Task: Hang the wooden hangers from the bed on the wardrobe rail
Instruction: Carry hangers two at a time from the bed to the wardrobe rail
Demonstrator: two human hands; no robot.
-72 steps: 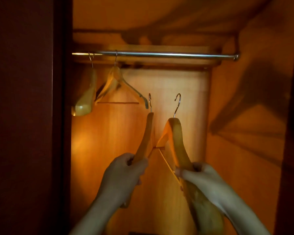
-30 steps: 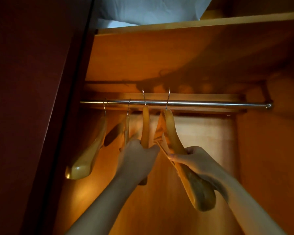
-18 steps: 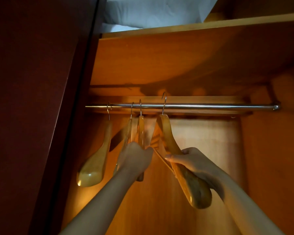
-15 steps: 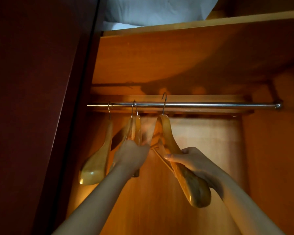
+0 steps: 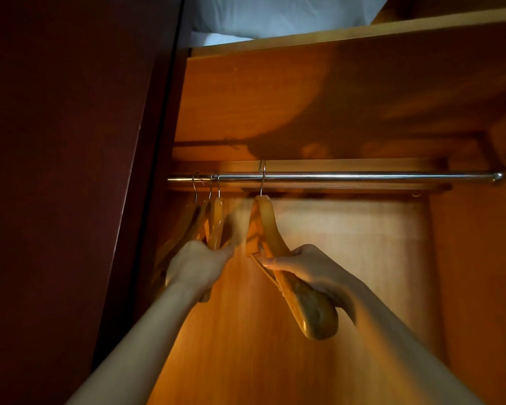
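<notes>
Wooden hangers (image 5: 265, 229) on a chrome rail (image 5: 362, 176).
Glossy, curved; right hand (image 5: 310, 267) grips one, left hand (image 5: 197, 266) clasps another (image 5: 216, 223).

Bedroom wardrobe interior: metal rail (image 5: 362, 176), wooden hangers (image 5: 268, 229), bedding (image 5: 275, 16) on top shelf (image 5: 362, 32).

White bedding (image 5: 275, 16) on shelf (image 5: 362, 29)

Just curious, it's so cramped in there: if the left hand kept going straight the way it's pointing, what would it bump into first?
Probably the hangers bunched at the rail's left end, just beyond the left hand; depth is unclear.
</notes>
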